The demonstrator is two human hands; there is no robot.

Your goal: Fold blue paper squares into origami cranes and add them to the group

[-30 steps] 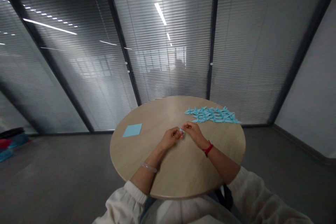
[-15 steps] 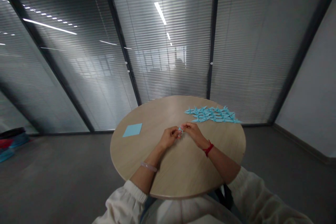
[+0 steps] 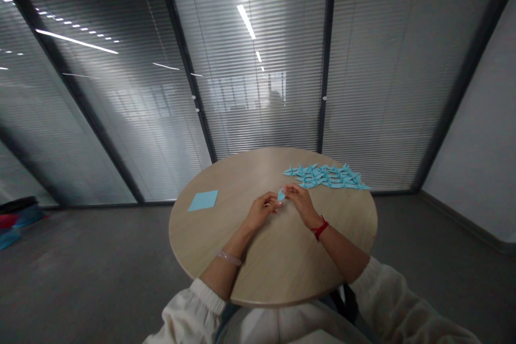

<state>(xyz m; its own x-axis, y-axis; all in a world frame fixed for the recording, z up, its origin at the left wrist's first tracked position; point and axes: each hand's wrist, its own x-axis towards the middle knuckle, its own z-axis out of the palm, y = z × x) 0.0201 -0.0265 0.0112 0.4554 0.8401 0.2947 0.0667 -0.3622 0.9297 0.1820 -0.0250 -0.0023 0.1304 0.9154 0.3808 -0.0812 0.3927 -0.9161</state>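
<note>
Over the middle of the round table, a small piece of folded light-blue paper (image 3: 281, 195) is pinched in the fingers of my right hand (image 3: 298, 201). My left hand (image 3: 260, 209) is curled just to the left, its fingertips at the lower edge of the same paper. The fingers hide part of the folds. Past my right hand, several light-blue folded paper cranes (image 3: 326, 176) lie in close rows. A flat sheet of light-blue paper (image 3: 203, 200) rests on the table to the left of my left hand.
The round wooden table (image 3: 282, 274) has its near edge close to my body. Glass partitions with blinds (image 3: 262, 129) stand behind it. Blue and red items (image 3: 20, 217) sit on the floor at far left.
The folded paper shows more between my hands now, turned more upright. My right hand has lifted slightly, and the left fingers have loosened a little. The cranes and the flat sheet stay put.
</note>
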